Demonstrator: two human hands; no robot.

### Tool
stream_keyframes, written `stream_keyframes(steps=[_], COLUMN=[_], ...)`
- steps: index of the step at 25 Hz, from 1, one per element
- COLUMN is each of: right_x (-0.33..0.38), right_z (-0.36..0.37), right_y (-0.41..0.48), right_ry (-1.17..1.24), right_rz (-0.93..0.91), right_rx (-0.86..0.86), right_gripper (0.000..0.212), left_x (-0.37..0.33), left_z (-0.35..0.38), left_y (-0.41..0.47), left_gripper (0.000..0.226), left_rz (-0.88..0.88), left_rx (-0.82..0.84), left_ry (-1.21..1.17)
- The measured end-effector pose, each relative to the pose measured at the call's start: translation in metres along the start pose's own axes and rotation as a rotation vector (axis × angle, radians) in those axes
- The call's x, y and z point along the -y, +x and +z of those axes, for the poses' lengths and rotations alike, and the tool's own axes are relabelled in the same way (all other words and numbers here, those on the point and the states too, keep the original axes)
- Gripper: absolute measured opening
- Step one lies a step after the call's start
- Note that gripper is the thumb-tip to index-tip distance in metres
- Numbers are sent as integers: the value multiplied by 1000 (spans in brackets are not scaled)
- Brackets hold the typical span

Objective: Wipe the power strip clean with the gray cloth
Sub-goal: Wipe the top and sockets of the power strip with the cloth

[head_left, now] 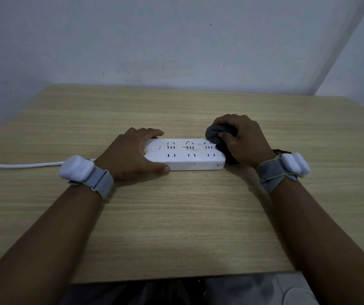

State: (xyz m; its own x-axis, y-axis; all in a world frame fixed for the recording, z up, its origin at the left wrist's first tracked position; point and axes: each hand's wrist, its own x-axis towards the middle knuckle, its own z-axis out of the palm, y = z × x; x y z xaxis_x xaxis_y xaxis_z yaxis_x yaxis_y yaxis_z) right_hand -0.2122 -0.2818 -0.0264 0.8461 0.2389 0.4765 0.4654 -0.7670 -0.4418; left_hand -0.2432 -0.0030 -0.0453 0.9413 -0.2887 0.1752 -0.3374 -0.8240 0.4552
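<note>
Power strip clasped by left hand, gray cloth bunched in right hand

Dim, flat, bluish light; faint soft shadows on the surface; the power strip is brightest, without glare; the wide lens bows the wall at the edges; corners darken; fine detail soft.
</note>
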Motion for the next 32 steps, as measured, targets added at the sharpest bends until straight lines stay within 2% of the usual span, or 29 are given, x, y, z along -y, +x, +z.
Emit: stream_keyframes(steps=[4,7,12,17,22,26,30,32], right_x=[18,31,14,31,26,35,34,34], right_z=[6,18,15,23,27,28,27,22], right_y=[0,4,10,7,12,7,11,7], right_ry=[-54,-78,-117,-38,-82,-12,-98,-60], right_rz=[-131,-220,-72,-193,-99,-207,-140,-151], right_rx=[21,87,59,113,81,114,129,163], right_gripper=[28,32,31,28,28,29,32,32], left_x=[3,3,2,1,0,1,1,1], left_z=[-1,2,2,2,1,2,3,3], left_y=[-3,-3,-3,-3,-3,-3,-3,-2], left_gripper=[87,83,84,85,86,85,85,84], left_rz=[-36,-48,-37,-41,-39,-47,-42,-41], left_rx=[-46,-68,-67,-65,-58,-62,-67,-67], left_ry=[-149,-169,-167,-151,-145,-131,-140,-134])
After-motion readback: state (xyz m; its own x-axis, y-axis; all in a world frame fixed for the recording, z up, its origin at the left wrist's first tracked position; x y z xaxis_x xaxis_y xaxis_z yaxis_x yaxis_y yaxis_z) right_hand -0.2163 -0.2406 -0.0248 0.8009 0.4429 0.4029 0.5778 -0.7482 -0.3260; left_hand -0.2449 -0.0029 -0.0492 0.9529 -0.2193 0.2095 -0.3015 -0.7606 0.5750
